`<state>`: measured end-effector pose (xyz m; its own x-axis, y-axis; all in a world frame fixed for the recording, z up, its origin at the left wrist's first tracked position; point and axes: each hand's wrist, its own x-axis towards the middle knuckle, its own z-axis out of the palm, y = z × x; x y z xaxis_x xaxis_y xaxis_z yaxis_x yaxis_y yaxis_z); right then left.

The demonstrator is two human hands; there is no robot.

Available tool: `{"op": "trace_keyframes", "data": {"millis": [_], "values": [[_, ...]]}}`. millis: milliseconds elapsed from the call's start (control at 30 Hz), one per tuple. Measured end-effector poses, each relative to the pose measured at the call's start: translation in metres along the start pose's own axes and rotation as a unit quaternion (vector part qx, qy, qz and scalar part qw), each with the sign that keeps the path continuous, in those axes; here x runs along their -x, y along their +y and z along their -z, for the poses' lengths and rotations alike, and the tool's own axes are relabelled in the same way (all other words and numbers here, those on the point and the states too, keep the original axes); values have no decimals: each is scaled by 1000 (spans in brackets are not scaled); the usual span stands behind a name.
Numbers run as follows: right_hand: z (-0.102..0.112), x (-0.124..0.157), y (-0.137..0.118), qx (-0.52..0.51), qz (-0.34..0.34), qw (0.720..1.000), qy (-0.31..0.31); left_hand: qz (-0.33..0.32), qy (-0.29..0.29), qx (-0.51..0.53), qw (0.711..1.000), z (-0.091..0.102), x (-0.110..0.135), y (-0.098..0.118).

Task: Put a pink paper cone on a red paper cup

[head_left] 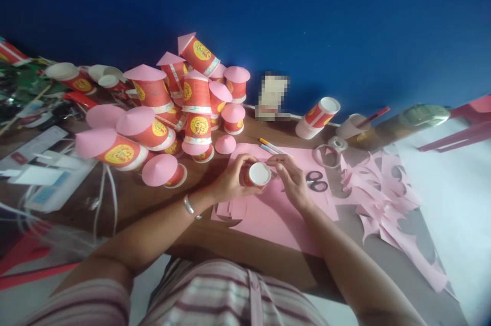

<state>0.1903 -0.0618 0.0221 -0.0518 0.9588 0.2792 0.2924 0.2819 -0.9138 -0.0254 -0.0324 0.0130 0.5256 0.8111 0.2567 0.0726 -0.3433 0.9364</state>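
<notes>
A red paper cup with a white round end facing up (260, 175) is in my left hand (229, 179), whose fingers and thumb wrap its side. Close to the cup's right edge, my right hand (292, 177) has its thumb and fingers pinched together. Whatever lies between those fingertips, if anything, is too small to make out. Both hands are above a sheet of pink paper (278, 218). Black-handled scissors (316, 181) lie on the sheet just right of my right hand. Cut pink pieces (232, 209) rest by its left edge.
Several red cups with pink cone tops (149, 86) crowd the back left. Pens (268, 146), a tape roll (326, 156), stacked cups (317, 117) and a bottle (402, 124) are behind and right. Pink scraps (387, 188) spread rightward; a power strip (57, 178) and cables lie left.
</notes>
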Motion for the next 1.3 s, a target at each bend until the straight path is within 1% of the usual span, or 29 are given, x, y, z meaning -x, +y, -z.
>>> {"op": "trace_keyframes", "data": {"millis": [133, 333, 700, 800, 900, 1000, 1067, 1167, 1300], "values": [[1, 0, 0, -23, -12, 1000, -9, 5, 18, -18, 1000, 0, -3, 4], [0, 0, -1, -32, -26, 999, -20, 3, 8, -28, 1000, 2, -3, 5], [-1, -1, -2, -38, -1, 999, -25, 4, 3, -41, 999, 4, -4, 5], [0, 0, -2, -16, 33, 999, -25, 9, 1, -37, 999, 5, -4, 5], [0, 2, 0, 37, 96, 995, -16, 14, -2, -37, 999, 5, -4, 7], [1, 3, 3, 99, 167, 981, -13, 12, -3, -40, 999, 5, -4, 8], [2, 4, 5, 139, 202, 969, -15, 10, 0, -39, 999, 5, -4, 8], [3, 4, 7, 184, 226, 957, -12, 9, 7, -37, 999, 5, -4, 8], [4, 3, 9, 200, 236, 951, -12, 7, 15, -40, 999, 5, -3, 6]]}}
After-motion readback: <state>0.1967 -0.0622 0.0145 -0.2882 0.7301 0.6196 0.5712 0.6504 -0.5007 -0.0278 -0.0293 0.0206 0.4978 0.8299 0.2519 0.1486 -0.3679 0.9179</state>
